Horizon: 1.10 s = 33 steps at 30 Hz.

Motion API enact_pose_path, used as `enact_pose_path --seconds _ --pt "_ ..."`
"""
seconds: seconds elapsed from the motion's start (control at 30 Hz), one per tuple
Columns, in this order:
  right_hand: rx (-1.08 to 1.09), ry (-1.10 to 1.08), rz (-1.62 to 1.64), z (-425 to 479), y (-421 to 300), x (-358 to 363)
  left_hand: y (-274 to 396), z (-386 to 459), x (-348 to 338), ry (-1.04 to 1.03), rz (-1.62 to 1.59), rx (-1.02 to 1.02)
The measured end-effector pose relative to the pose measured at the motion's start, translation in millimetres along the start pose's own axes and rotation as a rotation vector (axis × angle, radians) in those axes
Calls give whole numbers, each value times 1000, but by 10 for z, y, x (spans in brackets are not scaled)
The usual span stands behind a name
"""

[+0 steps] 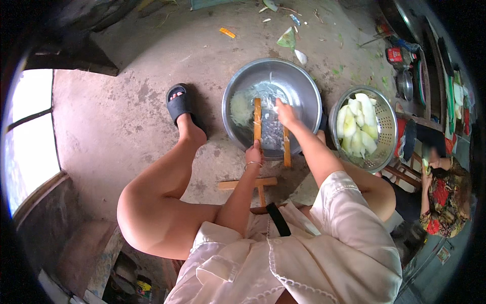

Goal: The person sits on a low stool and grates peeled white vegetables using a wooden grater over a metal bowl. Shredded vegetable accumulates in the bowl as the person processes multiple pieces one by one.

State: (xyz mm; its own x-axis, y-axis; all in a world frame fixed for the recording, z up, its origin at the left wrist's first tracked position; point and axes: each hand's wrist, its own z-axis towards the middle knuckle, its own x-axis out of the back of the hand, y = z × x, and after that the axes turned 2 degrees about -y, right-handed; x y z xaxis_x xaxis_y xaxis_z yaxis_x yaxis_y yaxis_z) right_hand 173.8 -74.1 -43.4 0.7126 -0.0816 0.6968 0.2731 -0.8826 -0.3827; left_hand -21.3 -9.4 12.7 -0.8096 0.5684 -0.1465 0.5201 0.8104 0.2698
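My left hand (255, 154) grips the near end of one wooden side bar of a grater (257, 121). The grater leans in a large stainless steel basin (235, 76), its other bar reaching over the near rim. Pale wet shreds cling to the plate between the bars. Over the upper part of the plate, my right hand (286, 114) is closed, with a small pale gourd piece (276, 109) showing at its fingers. The rest of that piece is hidden. A heap of pale shreds (241, 108) lies at the basin's left.
A steel colander (389, 133) of peeled gourd slices (357, 121) stands right of the basin. Peel scraps (287, 38) lie on the concrete floor beyond. A wooden stool-like frame (246, 184) is below my left forearm. At far right another person (442, 193) holds a pale green piece near the face.
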Motion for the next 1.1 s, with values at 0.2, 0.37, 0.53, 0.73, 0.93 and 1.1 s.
enact_pose_path --seconds 0.2,0.37,0.53,0.73,0.93,1.1 --pt "236 39 -6 -297 36 203 -29 87 76 -36 -73 16" --pt "306 -303 56 -1125 -275 307 -50 115 86 -43 -46 43" --pt "384 10 -46 -1337 -275 135 -14 54 33 -25 -34 10" --pt "316 160 -16 -1158 -326 -15 -26 56 51 -23 -17 1" --pt "194 46 -204 -673 -325 -14 -37 70 49 -24 -12 10" --pt "43 -49 55 -221 -353 -21 -17 82 58 -5 -20 -4"
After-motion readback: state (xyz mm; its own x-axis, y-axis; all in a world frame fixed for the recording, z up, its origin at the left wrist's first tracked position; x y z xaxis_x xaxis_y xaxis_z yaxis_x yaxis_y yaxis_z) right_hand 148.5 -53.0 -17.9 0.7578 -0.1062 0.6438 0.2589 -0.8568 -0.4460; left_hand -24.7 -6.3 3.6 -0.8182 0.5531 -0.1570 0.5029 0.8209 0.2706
